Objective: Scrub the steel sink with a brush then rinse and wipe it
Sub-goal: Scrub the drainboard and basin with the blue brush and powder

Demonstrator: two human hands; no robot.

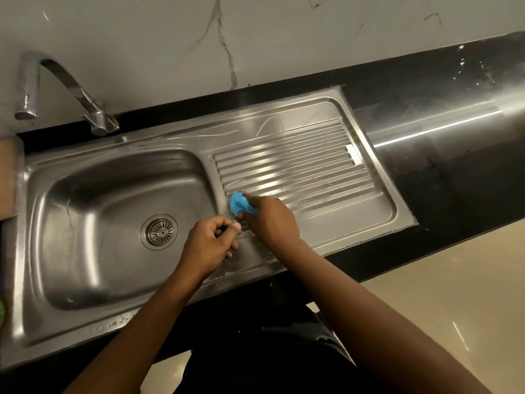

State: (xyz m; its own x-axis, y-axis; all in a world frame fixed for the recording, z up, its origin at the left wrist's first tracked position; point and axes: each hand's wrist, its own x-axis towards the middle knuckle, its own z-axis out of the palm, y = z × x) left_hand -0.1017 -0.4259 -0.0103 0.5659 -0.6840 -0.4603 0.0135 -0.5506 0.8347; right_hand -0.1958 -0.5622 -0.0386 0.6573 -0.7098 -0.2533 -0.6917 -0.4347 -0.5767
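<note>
Right hand: palm down, gripping a blue cloth against the ribbed drainboard.
Left hand: loose fist, nothing seen inside, over the steel sink rim.

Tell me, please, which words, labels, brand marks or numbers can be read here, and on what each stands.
None: no readable text shows on the steel sink, the tap, the blue brush in the right hand, or the black counter.
</note>
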